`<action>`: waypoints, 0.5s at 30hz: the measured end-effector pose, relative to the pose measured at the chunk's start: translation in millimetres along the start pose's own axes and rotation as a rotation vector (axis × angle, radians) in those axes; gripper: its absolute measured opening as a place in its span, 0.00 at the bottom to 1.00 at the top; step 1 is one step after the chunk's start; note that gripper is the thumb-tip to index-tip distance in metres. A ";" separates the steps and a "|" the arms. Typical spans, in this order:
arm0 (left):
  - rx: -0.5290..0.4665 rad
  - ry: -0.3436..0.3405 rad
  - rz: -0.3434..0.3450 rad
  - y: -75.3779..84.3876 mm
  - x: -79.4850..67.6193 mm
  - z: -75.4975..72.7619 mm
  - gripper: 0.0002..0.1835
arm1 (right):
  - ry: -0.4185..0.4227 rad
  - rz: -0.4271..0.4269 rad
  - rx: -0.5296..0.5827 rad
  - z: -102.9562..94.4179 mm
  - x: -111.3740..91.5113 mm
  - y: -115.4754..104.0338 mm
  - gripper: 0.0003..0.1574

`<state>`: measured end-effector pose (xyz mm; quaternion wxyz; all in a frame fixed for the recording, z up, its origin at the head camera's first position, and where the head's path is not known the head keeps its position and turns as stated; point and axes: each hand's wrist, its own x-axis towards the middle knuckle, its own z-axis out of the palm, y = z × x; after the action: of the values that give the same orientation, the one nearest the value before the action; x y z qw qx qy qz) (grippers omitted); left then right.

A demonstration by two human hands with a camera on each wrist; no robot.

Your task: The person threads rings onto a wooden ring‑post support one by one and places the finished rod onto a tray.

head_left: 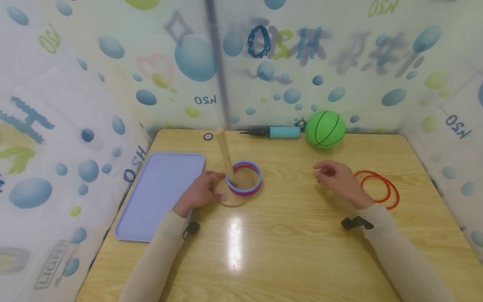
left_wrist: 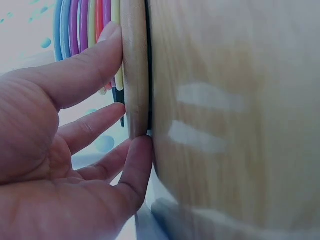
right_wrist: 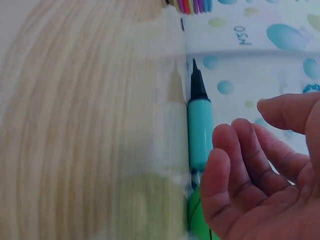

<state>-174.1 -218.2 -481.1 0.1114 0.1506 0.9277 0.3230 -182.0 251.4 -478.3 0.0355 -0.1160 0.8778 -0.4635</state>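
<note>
A wooden ring-toss stand with an upright post (head_left: pixel 225 153) and round base (head_left: pixel 231 204) stands left of centre. Several coloured rings (head_left: pixel 246 193) lie stacked around the post, a light blue one on top. My left hand (head_left: pixel 199 192) holds the base's left rim; in the left wrist view the thumb lies by the rings and other fingers touch the edge of the base (left_wrist: pixel 136 75). Over the table's right half is my right hand (head_left: pixel 341 182), fingers loosely bent with nothing between them. Two red rings (head_left: pixel 398 196) overlap on the table just right of it.
A lavender tray (head_left: pixel 158 197) lies at the left, partly behind the left arm. Along the back edge are a small round disc (head_left: pixel 208 136), a turquoise hand pump (head_left: pixel 284 132) with a black nozzle and a green ball (head_left: pixel 325 129). Patterned curtains surround the wooden table.
</note>
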 end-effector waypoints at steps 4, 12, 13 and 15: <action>-0.013 -0.009 -0.022 1.4 0.7 2.7 0.43 | 0.023 0.033 -0.008 -19.0 -8.7 5.5 0.24; -0.018 -0.016 -0.015 4.9 -1.3 1.9 0.43 | 0.123 0.109 -0.144 -57.9 -25.8 25.9 0.29; -0.015 -0.016 -0.014 4.9 -1.4 1.9 0.43 | 0.142 0.108 -0.161 -61.9 -27.0 30.1 0.29; -0.015 -0.017 -0.020 4.5 -1.2 2.1 0.43 | 0.174 0.111 -0.172 -69.5 -30.6 37.7 0.28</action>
<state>-171.4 -214.0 -479.7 0.1236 0.1429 0.9257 0.3277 -170.5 335.2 -471.2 -0.0256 -0.0293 0.9191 -0.3922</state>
